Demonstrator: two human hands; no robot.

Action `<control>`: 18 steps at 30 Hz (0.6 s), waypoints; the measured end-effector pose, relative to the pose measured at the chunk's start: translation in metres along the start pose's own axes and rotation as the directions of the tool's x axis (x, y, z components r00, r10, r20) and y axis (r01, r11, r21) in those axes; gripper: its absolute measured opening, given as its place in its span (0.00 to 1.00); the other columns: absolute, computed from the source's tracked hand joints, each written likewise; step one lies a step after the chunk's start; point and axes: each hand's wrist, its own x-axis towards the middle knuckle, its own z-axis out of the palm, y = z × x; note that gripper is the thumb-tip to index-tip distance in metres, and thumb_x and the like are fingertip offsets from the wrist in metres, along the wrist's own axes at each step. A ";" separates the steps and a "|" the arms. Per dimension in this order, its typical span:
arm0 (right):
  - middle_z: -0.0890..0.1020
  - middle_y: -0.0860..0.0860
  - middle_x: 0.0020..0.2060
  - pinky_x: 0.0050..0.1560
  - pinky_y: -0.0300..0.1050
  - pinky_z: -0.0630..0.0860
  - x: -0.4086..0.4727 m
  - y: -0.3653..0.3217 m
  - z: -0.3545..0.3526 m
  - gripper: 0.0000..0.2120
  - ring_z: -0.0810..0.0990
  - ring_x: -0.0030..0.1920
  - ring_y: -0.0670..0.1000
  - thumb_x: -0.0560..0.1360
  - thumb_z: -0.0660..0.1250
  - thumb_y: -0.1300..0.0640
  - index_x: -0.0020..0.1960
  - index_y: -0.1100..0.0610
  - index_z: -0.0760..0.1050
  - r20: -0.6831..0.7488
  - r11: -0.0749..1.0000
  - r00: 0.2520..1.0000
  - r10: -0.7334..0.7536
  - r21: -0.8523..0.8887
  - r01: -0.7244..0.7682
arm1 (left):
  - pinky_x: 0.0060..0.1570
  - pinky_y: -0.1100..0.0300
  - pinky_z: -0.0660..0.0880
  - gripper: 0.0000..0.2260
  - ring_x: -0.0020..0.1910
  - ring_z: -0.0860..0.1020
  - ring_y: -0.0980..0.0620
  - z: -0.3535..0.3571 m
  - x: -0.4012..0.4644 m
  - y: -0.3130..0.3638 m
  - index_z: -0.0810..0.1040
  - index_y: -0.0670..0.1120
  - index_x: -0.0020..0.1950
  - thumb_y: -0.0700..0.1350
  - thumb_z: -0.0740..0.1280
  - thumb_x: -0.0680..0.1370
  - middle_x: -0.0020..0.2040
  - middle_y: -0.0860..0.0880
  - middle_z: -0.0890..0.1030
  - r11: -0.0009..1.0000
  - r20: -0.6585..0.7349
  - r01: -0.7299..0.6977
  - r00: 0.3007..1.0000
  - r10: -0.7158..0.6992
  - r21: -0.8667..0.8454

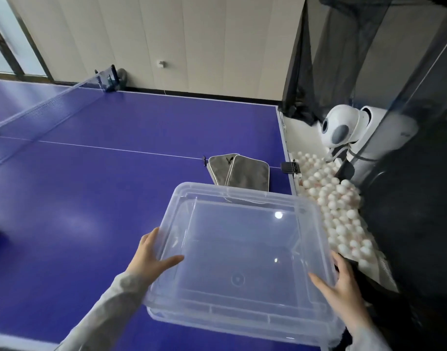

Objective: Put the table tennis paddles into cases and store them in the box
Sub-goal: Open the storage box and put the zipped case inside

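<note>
Head view: left hand [151, 257] and right hand [342, 283] grip the clear box [238, 259], fingers spread.

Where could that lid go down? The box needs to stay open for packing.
Bare blue table spreads left of the clear box, from the left hand out to the net. It is crowded behind the box, where two grey cases lie, and right, by the balls.

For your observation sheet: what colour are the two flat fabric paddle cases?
Grey with pale edging, both cases; seen in the head view.
</note>
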 end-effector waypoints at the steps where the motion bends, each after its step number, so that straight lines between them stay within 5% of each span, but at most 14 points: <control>1: 0.70 0.60 0.67 0.69 0.50 0.63 0.007 -0.009 0.000 0.35 0.68 0.69 0.58 0.67 0.75 0.66 0.70 0.63 0.65 -0.021 1.000 1.000 -0.020 0.023 0.021 | 0.65 0.59 0.61 0.41 0.66 0.65 0.51 -0.008 0.006 0.006 0.60 0.46 0.74 0.46 0.78 0.67 0.64 0.52 0.63 1.000 -0.019 -0.025 1.000 0.025 -0.001; 4: 0.69 0.58 0.67 0.69 0.50 0.65 0.032 -0.043 0.008 0.35 0.69 0.68 0.57 0.68 0.75 0.64 0.71 0.61 0.64 -0.046 0.995 0.996 -0.072 0.070 0.075 | 0.59 0.62 0.62 0.40 0.59 0.68 0.54 -0.037 0.035 0.024 0.61 0.51 0.74 0.48 0.78 0.67 0.61 0.54 0.65 0.996 -0.070 -0.083 0.994 0.084 0.005; 8: 0.66 0.55 0.71 0.72 0.49 0.62 0.072 -0.096 0.038 0.38 0.65 0.71 0.54 0.70 0.75 0.59 0.74 0.56 0.60 -0.041 0.987 0.991 -0.127 0.096 0.130 | 0.63 0.63 0.59 0.45 0.70 0.65 0.54 -0.085 0.080 0.039 0.55 0.48 0.77 0.48 0.78 0.67 0.71 0.53 0.65 0.992 -0.120 -0.126 0.985 0.126 0.006; 14: 0.70 0.57 0.66 0.64 0.43 0.64 0.129 -0.176 0.120 0.37 0.70 0.66 0.54 0.69 0.75 0.56 0.73 0.56 0.61 -0.026 0.986 0.989 -0.148 0.072 0.150 | 0.55 0.65 0.63 0.41 0.57 0.68 0.59 -0.167 0.147 0.033 0.61 0.48 0.75 0.45 0.78 0.67 0.59 0.57 0.69 0.989 -0.226 -0.131 0.967 0.115 -0.061; 18: 0.70 0.55 0.69 0.69 0.49 0.66 0.160 -0.230 0.189 0.38 0.68 0.68 0.53 0.69 0.75 0.50 0.74 0.54 0.61 0.013 0.987 0.988 -0.153 0.046 0.152 | 0.58 0.64 0.64 0.42 0.58 0.69 0.56 -0.233 0.205 0.012 0.59 0.47 0.76 0.45 0.78 0.67 0.68 0.51 0.70 0.991 -0.232 -0.108 0.969 0.089 -0.072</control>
